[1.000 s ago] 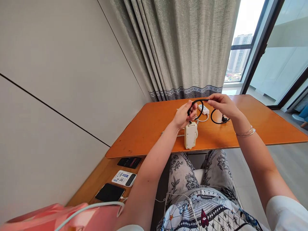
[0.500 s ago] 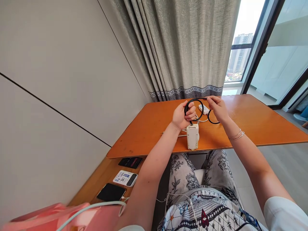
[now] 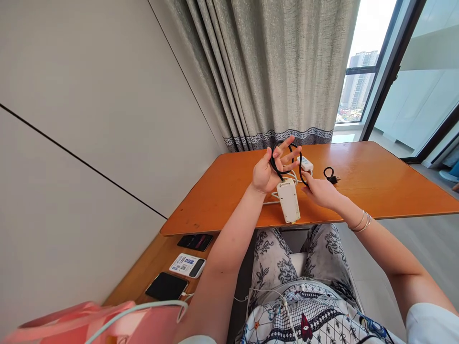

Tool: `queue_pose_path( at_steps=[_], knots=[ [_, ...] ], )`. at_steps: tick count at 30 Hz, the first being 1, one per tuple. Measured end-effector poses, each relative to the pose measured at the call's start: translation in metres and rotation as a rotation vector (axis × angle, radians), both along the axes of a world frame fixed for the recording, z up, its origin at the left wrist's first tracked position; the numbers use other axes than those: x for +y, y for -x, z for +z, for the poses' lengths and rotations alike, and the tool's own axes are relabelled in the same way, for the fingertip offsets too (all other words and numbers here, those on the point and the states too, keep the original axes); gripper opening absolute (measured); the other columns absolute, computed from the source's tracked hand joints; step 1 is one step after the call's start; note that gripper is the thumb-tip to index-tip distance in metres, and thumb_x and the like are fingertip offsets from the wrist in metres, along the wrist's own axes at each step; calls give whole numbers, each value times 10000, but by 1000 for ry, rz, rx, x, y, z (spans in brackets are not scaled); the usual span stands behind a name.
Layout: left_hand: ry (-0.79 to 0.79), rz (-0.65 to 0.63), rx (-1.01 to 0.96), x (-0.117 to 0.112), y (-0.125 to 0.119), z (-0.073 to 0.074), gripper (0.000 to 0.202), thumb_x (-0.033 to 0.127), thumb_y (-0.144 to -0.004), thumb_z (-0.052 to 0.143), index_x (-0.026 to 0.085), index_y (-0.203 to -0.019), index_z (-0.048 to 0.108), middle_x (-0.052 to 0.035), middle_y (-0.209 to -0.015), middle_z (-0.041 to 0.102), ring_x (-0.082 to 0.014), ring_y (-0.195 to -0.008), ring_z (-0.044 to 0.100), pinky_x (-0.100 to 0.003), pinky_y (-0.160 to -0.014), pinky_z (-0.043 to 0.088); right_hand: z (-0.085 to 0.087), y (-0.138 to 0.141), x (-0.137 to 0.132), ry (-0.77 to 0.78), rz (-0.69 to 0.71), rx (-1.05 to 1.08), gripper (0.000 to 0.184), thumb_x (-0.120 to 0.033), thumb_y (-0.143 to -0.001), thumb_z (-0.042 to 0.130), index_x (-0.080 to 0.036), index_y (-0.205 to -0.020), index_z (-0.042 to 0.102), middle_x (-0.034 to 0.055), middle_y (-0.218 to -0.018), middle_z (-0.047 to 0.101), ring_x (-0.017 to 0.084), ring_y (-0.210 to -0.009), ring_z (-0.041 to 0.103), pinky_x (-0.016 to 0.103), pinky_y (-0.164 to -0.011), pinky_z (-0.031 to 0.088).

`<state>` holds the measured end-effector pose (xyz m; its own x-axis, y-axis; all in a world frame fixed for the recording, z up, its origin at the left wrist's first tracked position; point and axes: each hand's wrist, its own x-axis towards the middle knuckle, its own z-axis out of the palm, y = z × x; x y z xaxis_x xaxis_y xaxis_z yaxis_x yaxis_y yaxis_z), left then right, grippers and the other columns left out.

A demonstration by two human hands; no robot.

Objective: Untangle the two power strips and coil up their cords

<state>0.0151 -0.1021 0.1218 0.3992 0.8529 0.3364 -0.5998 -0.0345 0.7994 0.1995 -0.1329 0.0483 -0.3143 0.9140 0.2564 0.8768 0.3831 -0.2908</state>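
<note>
A black cable (image 3: 276, 162) is coiled in loops around my left hand (image 3: 268, 169), which is raised above the orange table (image 3: 376, 191) with its fingers spread. The cable's black plug end (image 3: 330, 175) lies on the table to the right. My right hand (image 3: 319, 191) is lower, pinching a run of the same cable near the coil. A white power brick (image 3: 289, 206) lies on the table just below both hands, with a white cord and a small white adapter (image 3: 304, 164) behind it.
Grey curtains (image 3: 272, 71) hang behind the table, with a window to the right. On a lower wooden ledge at left lie two dark phones (image 3: 195, 241) (image 3: 165, 286) and a white device (image 3: 187, 265). A pink bag (image 3: 89, 322) sits at the bottom left.
My right hand has dropped from the top of the loop to below and right of the coil. My left fingers have spread open inside the loops. The plug end now lies farther right.
</note>
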Motion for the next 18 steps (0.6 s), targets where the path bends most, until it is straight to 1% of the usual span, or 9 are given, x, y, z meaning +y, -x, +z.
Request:
queue_pose_path(
  at_steps=[2, 4, 6, 8, 11, 14, 16, 18],
  knots=[
    [-32, 22, -11, 2, 1, 0, 373, 503, -964, 479, 183, -778, 526, -60, -1463, 527, -316, -1333, 529, -423, -881, 596, 4, -2, -12, -111, -78, -185, 462, -236, -986, 407, -92, -1424, 433, 168, -1004, 716, 266, -845, 687, 325, -705, 446],
    [-50, 28, -8, 4, 1, 1, 348, 471, -971, 480, 182, -789, 547, -51, -1468, 526, -316, -1356, 504, -423, -908, 589, 8, -3, -20, -222, -101, -254, 419, -245, -1003, 385, -120, -1381, 516, 166, -1020, 710, 255, -868, 676, 314, -697, 423],
    [-53, 35, 4, 4, -1, 0, 322, 438, -980, 476, 182, -808, 566, -44, -1473, 526, -313, -1380, 478, -423, -942, 573, 14, -4, -27, -323, -86, -282, 389, -284, -1016, 376, -145, -1305, 597, 152, -981, 701, 237, -844, 657, 306, -660, 391],
    [-51, 44, 12, 2, -5, -1, 292, 414, -986, 476, 187, -842, 589, -39, -1475, 526, -307, -1403, 450, -435, -983, 548, 22, -2, -33, -394, -31, -306, 382, -293, -1022, 361, -151, -1229, 648, 137, -921, 685, 215, -777, 629, 308, -609, 346],
    [-59, 35, 11, -2, -12, -5, 252, 406, -986, 487, 203, -908, 615, -37, -1489, 512, -299, -1426, 422, -461, -1034, 504, 37, 4, -41, -438, 99, -336, 366, -238, -1013, 347, -145, -1052, 699, 110, -836, 656, 175, -691, 576, 310, -567, 285],
    [-79, 0, 31, -5, -17, -9, 237, 426, -964, 531, 209, -928, 621, -52, -1493, 506, -283, -1410, 446, -440, -1052, 481, 56, 10, -45, -439, 197, -338, 351, -214, -993, 367, -150, -884, 694, 91, -805, 643, 159, -673, 550, 308, -564, 272],
    [-111, -17, 73, -6, -19, -11, 240, 438, -928, 591, 203, -913, 630, -76, -1429, 563, -273, -1345, 520, -398, -1031, 489, 70, 11, -46, -438, 241, -297, 319, -218, -977, 392, -159, -870, 687, 91, -858, 661, 163, -704, 560, 304, -577, 294],
    [-165, -9, 132, -7, -21, -11, 270, 459, -874, 661, 191, -901, 647, -95, -1269, 663, -257, -1192, 626, -344, -949, 521, 86, 11, -45, -423, 273, -215, 252, -226, -961, 434, -173, -921, 678, 80, -920, 676, 164, -741, 575, 294, -596, 323]
  ],
)
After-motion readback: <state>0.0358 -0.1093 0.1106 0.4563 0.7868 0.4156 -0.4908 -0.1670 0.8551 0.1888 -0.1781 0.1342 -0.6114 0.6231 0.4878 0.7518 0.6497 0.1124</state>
